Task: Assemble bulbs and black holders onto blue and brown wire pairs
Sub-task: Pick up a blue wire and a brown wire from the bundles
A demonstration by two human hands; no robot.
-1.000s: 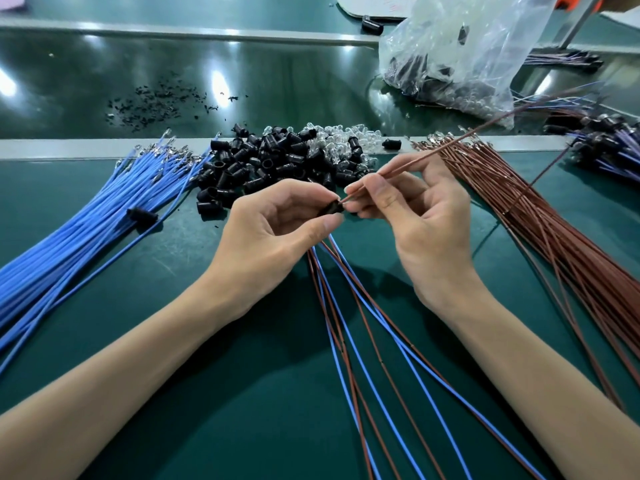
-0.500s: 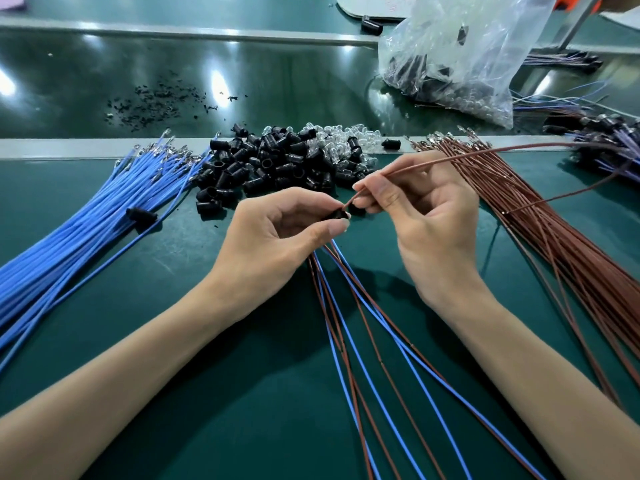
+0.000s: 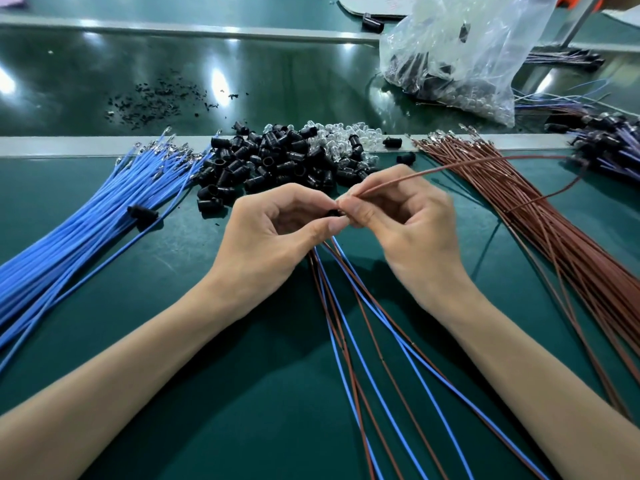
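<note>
Brown wire (image 3: 415,176) pinched by right grip (image 3: 415,233) is threaded into black holder (image 3: 333,213) pinched by left grip (image 3: 273,240); alignment is required.

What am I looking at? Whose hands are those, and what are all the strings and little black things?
There is no machine here, just a person's two hands. The camera sits on the person's head and looks down at a green table. On the left lie blue wires, on the right brown wires. Between them is a heap of black holders, with clear bulbs behind. A plastic bag sits further back. The left hand pinches one holder; wire pairs trail from under it toward the person. The right hand pinches a single brown wire, its end at that holder.
</note>
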